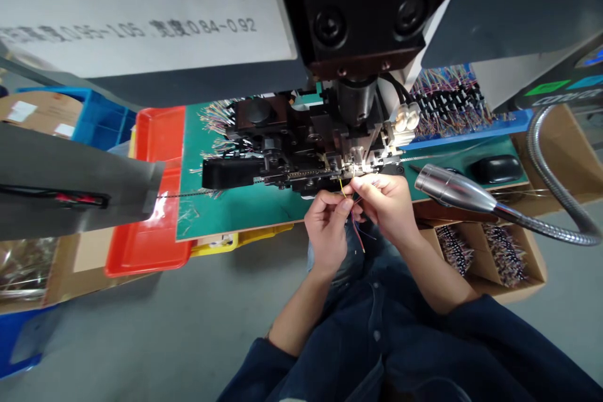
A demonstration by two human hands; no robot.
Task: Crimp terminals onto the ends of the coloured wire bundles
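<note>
Just in front of the crimping machine's die area (357, 166), my two hands meet around a small bunch of thin coloured wires (357, 233). My left hand (328, 226) pinches the bunch between thumb and fingers, and a yellow wire (342, 187) sticks up from it. Close beside it, my right hand (384, 201) is closed, thumb and forefinger pressed together at a wire near the die. Red and dark wire ends hang below the fingers. The exact spot under my right fingertips is hidden.
A terminal strip (181, 195) runs in from the left past a red tray (141, 251). At right are a metal gooseneck lamp (456, 188), a black mouse (497, 168), a blue tray of wire bundles (471, 129) and a cardboard box (532, 276) holding more. The machine head overhangs my hands.
</note>
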